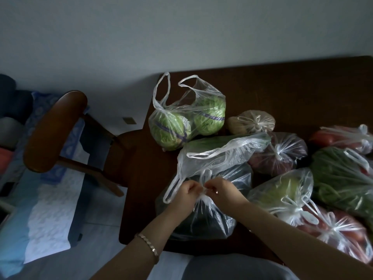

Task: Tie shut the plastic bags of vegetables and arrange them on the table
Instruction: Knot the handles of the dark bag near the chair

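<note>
A clear plastic bag of dark vegetables (212,219) sits at the near left corner of the dark wooden table (282,87). My left hand (184,194) and my right hand (224,190) both pinch its twisted handles, gathered into a knot between them. Behind it lies an untied bag with a long green vegetable (222,146). A bag of two cabbages (187,122) stands open at the far left, handles upright.
Tied bags fill the table's right side: a brown one (254,122), a purple one (278,154), green beans (343,178), a pale green one (282,190) and red tomatoes (339,235). A wooden chair (54,132) stands left of the table.
</note>
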Available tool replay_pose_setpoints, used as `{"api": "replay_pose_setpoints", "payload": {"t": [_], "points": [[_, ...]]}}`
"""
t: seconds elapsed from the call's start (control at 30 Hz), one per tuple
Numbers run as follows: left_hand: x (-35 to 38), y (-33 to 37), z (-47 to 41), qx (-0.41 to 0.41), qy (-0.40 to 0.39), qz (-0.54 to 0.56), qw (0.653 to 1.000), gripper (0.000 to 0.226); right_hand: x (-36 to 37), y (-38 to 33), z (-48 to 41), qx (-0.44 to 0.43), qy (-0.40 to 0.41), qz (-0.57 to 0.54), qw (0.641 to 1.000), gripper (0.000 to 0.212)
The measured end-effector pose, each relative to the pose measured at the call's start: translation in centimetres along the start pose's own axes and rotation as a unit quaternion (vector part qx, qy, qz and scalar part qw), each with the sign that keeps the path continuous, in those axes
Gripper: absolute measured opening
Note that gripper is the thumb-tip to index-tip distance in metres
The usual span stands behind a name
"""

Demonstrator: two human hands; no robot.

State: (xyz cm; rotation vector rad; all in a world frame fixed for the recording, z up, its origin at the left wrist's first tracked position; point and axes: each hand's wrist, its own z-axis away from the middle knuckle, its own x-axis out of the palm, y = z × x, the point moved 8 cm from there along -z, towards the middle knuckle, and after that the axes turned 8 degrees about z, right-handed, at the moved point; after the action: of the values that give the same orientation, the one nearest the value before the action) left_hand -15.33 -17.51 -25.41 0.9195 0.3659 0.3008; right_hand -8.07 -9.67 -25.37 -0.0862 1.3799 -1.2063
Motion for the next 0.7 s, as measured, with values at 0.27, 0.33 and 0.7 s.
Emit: {"api": "replay_pose_setpoints", "payload": {"t": [0.27, 0.33, 0.7], "points": [[0.5, 0.5, 0.3, 0.035, 0.011, -0.024, 0.999, 0.022, 1.5, 0.9, -0.2, 0.034, -0.173, 0.041, 0.983, 0.025], [0.6, 0.7, 0.2, 0.041, 0.014, -0.036, 0.998, 0.02, 1.2, 0.3, 0.1, 0.004, -0.178, 0.036, 0.983, 0.025], [0.1, -0.1, -0.8, -0.077, -0.012, -0.068, 0.995, 0.02, -0.2, 1.4, 1.8, -0.047, 0.131, -0.031, 0.99, 0.012]]}}
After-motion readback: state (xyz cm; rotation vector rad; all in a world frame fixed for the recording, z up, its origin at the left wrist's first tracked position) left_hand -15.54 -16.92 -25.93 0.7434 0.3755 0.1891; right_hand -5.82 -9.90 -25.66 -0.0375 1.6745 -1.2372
